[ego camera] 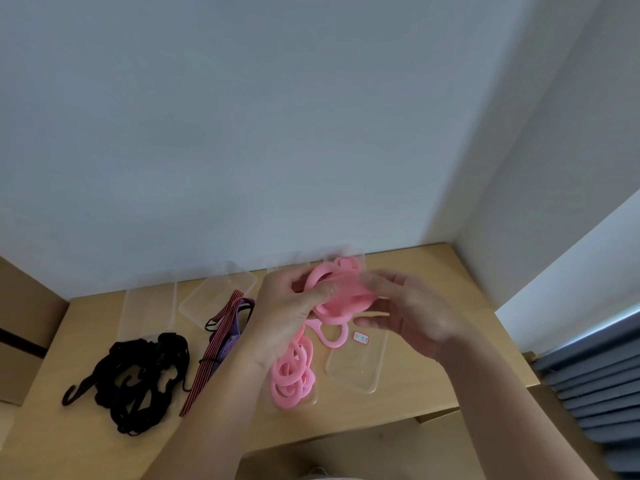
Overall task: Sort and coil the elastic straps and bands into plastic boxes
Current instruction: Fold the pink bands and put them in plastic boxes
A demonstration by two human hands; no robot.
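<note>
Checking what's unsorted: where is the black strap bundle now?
In the head view, the black strap bundle lies at the table's left, with the striped strap to its right and a clear box behind it.

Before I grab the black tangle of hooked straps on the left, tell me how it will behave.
The black hooked straps lie in loose, slumped loops, so they will probably sag rather than hold shape. Strands cross each other, so the pile likely lifts as one clump. A hook juts out at its left end and may snag.

Wooden table (502, 348) — white wall (242, 133), cardboard box (20, 306)
</note>
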